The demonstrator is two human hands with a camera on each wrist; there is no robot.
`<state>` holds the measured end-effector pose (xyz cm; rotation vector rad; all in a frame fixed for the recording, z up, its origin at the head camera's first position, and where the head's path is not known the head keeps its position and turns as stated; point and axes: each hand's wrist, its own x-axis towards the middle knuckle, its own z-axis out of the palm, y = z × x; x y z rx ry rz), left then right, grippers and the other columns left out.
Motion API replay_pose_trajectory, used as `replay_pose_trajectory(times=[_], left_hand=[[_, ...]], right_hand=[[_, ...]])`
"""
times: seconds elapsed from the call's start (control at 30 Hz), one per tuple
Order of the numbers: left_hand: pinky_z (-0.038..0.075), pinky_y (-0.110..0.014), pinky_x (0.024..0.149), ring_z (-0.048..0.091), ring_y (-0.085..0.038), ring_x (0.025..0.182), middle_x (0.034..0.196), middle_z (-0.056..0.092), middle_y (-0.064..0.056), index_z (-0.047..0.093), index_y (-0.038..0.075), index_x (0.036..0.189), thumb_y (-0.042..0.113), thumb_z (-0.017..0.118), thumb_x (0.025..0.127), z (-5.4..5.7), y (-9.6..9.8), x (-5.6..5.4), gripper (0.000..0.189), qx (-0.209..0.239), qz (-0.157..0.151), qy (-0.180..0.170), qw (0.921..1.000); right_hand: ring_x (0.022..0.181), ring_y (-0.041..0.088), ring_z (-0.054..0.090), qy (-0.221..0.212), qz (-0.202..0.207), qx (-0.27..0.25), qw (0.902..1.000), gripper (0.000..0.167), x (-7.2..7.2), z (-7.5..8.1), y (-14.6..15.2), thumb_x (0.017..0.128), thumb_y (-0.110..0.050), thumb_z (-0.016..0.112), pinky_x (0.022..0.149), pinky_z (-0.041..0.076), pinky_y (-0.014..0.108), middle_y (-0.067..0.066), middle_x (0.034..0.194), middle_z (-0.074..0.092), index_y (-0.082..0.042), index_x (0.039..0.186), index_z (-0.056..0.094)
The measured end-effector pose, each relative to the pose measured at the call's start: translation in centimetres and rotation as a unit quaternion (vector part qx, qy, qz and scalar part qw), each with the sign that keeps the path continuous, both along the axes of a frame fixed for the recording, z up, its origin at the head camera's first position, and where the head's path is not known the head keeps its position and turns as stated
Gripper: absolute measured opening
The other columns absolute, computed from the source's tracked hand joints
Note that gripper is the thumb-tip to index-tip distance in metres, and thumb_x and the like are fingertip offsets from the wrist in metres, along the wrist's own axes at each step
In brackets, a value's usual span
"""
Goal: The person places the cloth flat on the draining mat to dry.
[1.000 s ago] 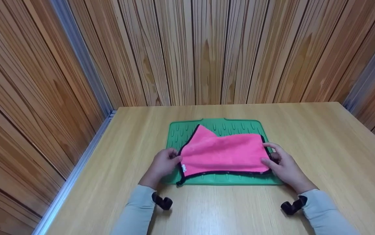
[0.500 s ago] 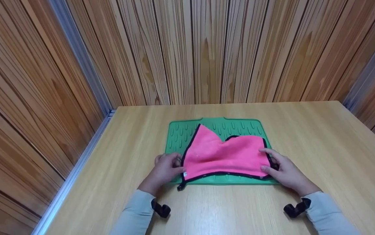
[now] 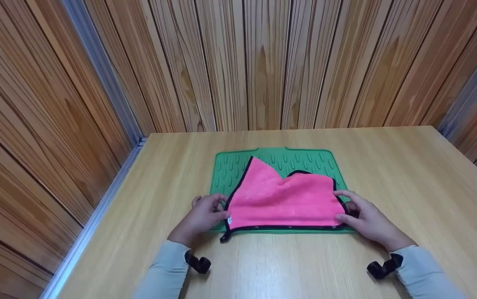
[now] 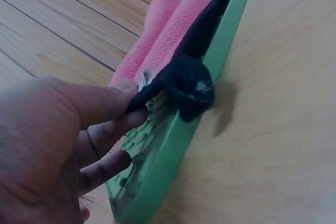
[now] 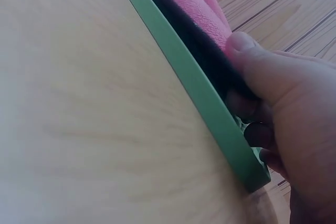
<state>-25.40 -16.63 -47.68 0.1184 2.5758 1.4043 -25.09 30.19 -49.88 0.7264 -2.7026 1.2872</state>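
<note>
A pink towel [image 3: 280,203] with black edging lies over the green mat [image 3: 317,158], its back left corner pointing away and its middle rumpled. My left hand [image 3: 201,216] pinches the towel's left edge between thumb and fingers, beside a small white tag [image 4: 146,78]. Just past those fingers a black hanging loop [image 4: 191,85] sticks out over the mat's rim. On the other side, my right hand [image 3: 369,218] grips the right edge, thumb on top and fingers curled underneath. The towel's front edge is stretched straight between both hands, close to the mat's front rim.
The mat has raised drop-shaped bumps and rests on a light wooden table [image 3: 172,166]. Wood-plank walls [image 3: 263,66] rise behind and at the left, with a metal strip [image 3: 93,220] along the table's left side. Black wrist cameras [image 3: 199,263] sit at both cuffs.
Both hands have drawn the towel toward me and moved slightly apart. Its front edge went slack, then straightened. Behind it, a black-edged piece now shows at the back.
</note>
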Motion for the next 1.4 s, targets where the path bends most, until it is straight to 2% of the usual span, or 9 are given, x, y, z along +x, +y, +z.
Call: replay_pose_trajectory(times=[0.1,0.23,0.4,0.47,0.63,0.9,1.07,1.2,1.4], left_hand=[[-0.003,-0.067,0.143,0.054,-0.031,0.124,0.092,0.072,-0.003,0.074,0.012,0.133,0.013,0.079,0.105,-0.2,0.1,-0.1,0.029,-0.015,-0.013,0.018,0.9996],[-0.004,-0.066,0.142,0.059,-0.026,0.108,0.089,0.072,-0.003,0.073,0.010,0.132,0.013,0.082,0.103,-0.1,0.3,-0.3,0.030,-0.037,-0.023,0.027,0.9987],[-0.006,-0.068,0.142,0.060,-0.027,0.107,0.091,0.072,-0.005,0.069,0.008,0.139,0.011,0.085,0.099,0.6,0.9,-0.4,0.043,-0.052,-0.017,0.011,0.9984],[-0.006,-0.067,0.142,0.060,-0.030,0.114,0.096,0.074,-0.006,0.068,0.008,0.143,0.013,0.084,0.100,0.8,1.3,-0.7,0.046,-0.051,-0.001,0.009,0.9987],[-0.003,-0.066,0.143,0.067,-0.036,0.124,0.111,0.081,-0.010,0.066,0.007,0.148,0.021,0.075,0.105,0.6,2.4,-2.0,0.046,-0.033,0.057,0.012,0.9978],[-0.001,-0.068,0.143,0.076,-0.032,0.125,0.115,0.086,-0.006,0.070,0.011,0.147,0.031,0.073,0.106,-0.6,3.8,-4.7,0.046,-0.055,0.090,0.043,0.9935],[-0.003,-0.066,0.144,0.070,-0.036,0.133,0.119,0.085,-0.008,0.067,0.012,0.151,0.030,0.070,0.109,0.6,5.0,-5.2,0.046,-0.060,0.082,0.031,0.9943],[-0.002,-0.063,0.145,0.062,-0.037,0.141,0.127,0.081,-0.010,0.065,0.014,0.153,0.033,0.066,0.112,1.3,5.7,-5.7,0.045,-0.049,0.086,0.014,0.9950],[0.016,-0.059,0.140,0.064,-0.036,0.130,0.126,0.075,-0.011,0.065,0.019,0.153,0.034,0.062,0.116,1.9,6.3,-7.5,0.040,-0.011,0.090,0.007,0.9958]], right_hand=[[0.085,-0.003,0.059,0.001,0.004,0.017,0.9999,0.062,-0.1,0.1,0.0,0.103,-0.007,0.079,0.084,0.044,0.015,-0.006,0.090,0.073,-0.002,0.159,0.053],[0.102,0.003,0.062,-0.002,-0.001,0.057,0.9984,0.065,-0.1,0.5,-0.3,0.102,-0.015,0.084,0.096,0.045,0.016,-0.002,0.103,0.078,-0.004,0.159,0.056],[0.141,0.040,0.063,-0.046,-0.023,0.090,0.9946,0.072,-0.4,1.3,-0.6,0.102,-0.029,0.085,0.119,0.054,0.051,0.020,0.147,0.071,-0.012,0.165,0.053],[0.133,0.040,0.065,-0.057,-0.034,0.082,0.9945,0.073,-0.9,1.4,-0.8,0.104,-0.029,0.082,0.111,0.058,0.052,0.020,0.144,0.070,-0.011,0.167,0.050],[0.104,0.015,0.060,-0.063,-0.069,0.055,0.9941,0.069,-2.7,1.8,-1.3,0.109,-0.030,0.076,0.087,0.051,0.022,0.012,0.124,0.071,-0.010,0.168,0.046],[0.095,0.022,0.059,-0.123,-0.109,0.050,0.9851,0.069,-5.4,2.9,-2.2,0.115,-0.040,0.065,0.078,0.049,0.027,0.018,0.129,0.066,-0.008,0.170,0.040],[0.119,0.037,0.060,-0.140,-0.127,0.059,0.9802,0.069,-6.9,3.1,-2.5,0.116,-0.047,0.059,0.102,0.057,0.048,0.026,0.148,0.059,-0.008,0.170,0.041],[0.142,0.048,0.057,-0.165,-0.121,0.058,0.9771,0.065,-8.5,3.6,-3.0,0.118,-0.045,0.054,0.125,0.048,0.068,0.031,0.159,0.056,-0.009,0.170,0.041],[0.146,0.050,0.058,-0.184,-0.114,0.089,0.9722,0.059,-10.6,4.9,-4.6,0.119,-0.041,0.052,0.127,0.047,0.069,0.033,0.159,0.058,-0.008,0.168,0.045]])
